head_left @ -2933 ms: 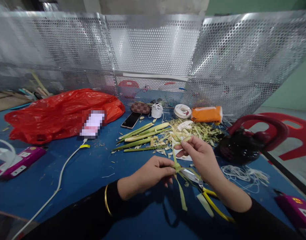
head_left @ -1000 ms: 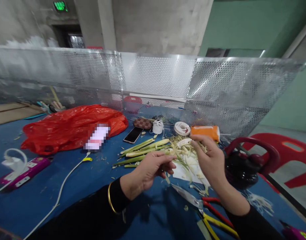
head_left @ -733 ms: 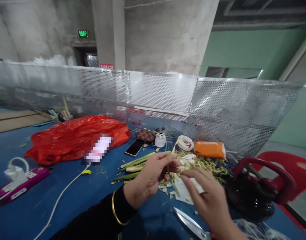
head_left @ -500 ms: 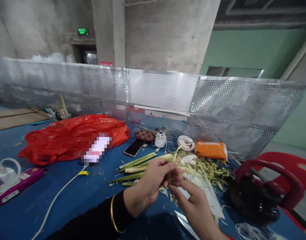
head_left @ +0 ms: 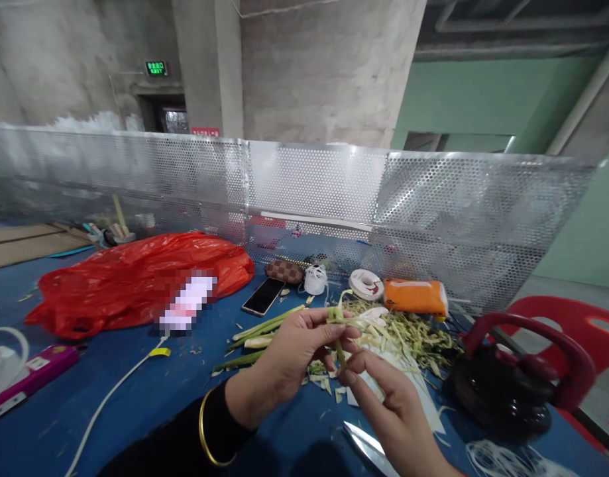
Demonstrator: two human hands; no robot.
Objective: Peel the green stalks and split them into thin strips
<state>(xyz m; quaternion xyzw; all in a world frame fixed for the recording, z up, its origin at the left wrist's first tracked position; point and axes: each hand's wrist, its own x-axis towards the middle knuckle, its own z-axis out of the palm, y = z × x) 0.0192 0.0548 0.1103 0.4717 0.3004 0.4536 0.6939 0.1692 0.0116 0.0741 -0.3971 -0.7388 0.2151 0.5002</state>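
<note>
My left hand (head_left: 284, 354), with a gold bangle at the wrist, pinches a folded pale-green plant strip (head_left: 336, 314) between thumb and fingers. One thin end of the strip curls up above the fingers. Its lower end hangs down to my right hand (head_left: 391, 401), whose thumb and forefinger are closed on it. Behind my left hand lie cut green stalks (head_left: 239, 361). White paper (head_left: 426, 391) and a heap of shredded plant scraps (head_left: 423, 341) are beyond my right hand. Below that hand a pointed silver blade (head_left: 364, 442) lies on the blue table, its rear part out of view.
At right stand a dark kettle (head_left: 503, 394) and a red chair (head_left: 547, 315). White string (head_left: 498, 457) lies in front. Along the back are an orange packet (head_left: 416, 298), a tape roll (head_left: 366, 285) and a phone (head_left: 264, 296). A red plastic bag (head_left: 135, 278) and a purple power strip (head_left: 36, 377) occupy the left.
My right hand has drawn slightly down along the strip, away from my left fingers. The strip's folded part now shows more above my left thumb. The camera view has shifted slightly.
</note>
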